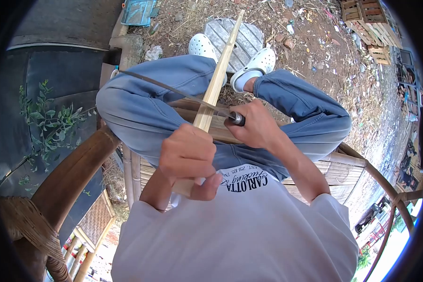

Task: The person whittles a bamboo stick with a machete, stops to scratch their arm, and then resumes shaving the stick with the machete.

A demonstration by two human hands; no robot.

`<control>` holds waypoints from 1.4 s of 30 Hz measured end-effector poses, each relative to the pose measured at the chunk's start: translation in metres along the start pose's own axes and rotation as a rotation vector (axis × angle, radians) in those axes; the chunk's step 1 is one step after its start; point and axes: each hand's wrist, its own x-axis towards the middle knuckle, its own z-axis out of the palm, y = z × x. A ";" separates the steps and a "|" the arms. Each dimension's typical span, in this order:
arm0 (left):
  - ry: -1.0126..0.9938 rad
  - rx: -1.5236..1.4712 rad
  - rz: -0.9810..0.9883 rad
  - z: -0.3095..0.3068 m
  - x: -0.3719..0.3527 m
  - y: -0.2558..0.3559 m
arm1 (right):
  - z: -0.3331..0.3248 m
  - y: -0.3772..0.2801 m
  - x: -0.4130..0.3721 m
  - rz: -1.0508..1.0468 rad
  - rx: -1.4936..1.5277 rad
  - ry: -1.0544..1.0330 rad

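Observation:
A long pale bamboo strip (216,80) runs from my lap out past my feet, narrowing toward its far end. My left hand (188,157) is wrapped round its near part, and the butt end shows below the fist. In my right hand (256,123) is the dark handle of a long knife (174,89). Its thin blade points to the left and lies across the strip just ahead of my left fist. The far end of the strip overlaps a round grey slab (246,35) on the ground, between my white clogs (256,63).
I sit on a bamboo seat (322,176) with a curved armrest (75,174) at left. A leafy plant (51,120) stands by the dark wall. A blue crate (138,11) lies at the top left, wooden crates (369,23) at the top right. Debris litters the dirt ground (315,56).

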 end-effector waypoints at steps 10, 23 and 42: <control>0.199 -0.102 0.052 -0.003 -0.009 0.006 | 0.005 0.003 0.006 0.010 -0.112 -0.032; 0.165 -0.223 0.105 -0.008 -0.035 0.014 | 0.011 0.067 0.047 0.141 -0.354 0.080; 0.177 -0.195 0.115 -0.020 -0.043 0.047 | 0.002 0.105 0.071 0.239 -0.432 -0.024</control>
